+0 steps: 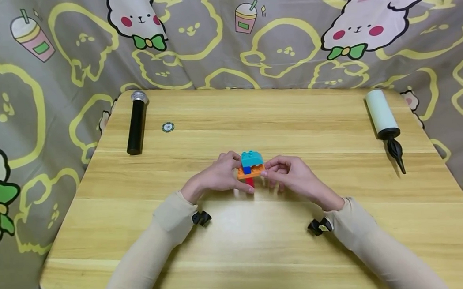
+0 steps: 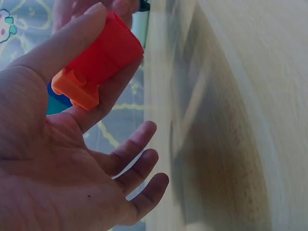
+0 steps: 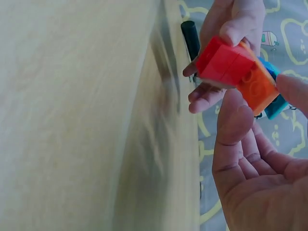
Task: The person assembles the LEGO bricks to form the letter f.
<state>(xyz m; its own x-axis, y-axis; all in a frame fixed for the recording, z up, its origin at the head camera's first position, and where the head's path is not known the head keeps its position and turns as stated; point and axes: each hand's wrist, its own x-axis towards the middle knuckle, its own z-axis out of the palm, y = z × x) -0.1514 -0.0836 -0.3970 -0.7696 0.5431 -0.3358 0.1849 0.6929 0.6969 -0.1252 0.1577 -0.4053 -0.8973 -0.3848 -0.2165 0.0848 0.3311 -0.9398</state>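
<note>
A small stack of toy building bricks is held up between both hands near the middle of the table. A teal curved brick (image 1: 251,158) tops it, over a blue brick (image 1: 247,170) and a flat orange brick (image 1: 243,175). Below the orange one sits a red brick (image 2: 108,50). My left hand (image 1: 220,174) pinches the red brick between thumb and index finger, its other fingers spread loosely. From the other side, my right hand (image 1: 294,175) pinches the projecting end of the orange brick with thumb and fingertip, as the right wrist view shows.
At the far left of the wooden table (image 1: 237,241) lie a black microphone (image 1: 136,123) and a poker chip (image 1: 168,127). A white and black hand pump (image 1: 381,113) lies at the far right. A patterned curtain (image 1: 217,43) hangs behind the table.
</note>
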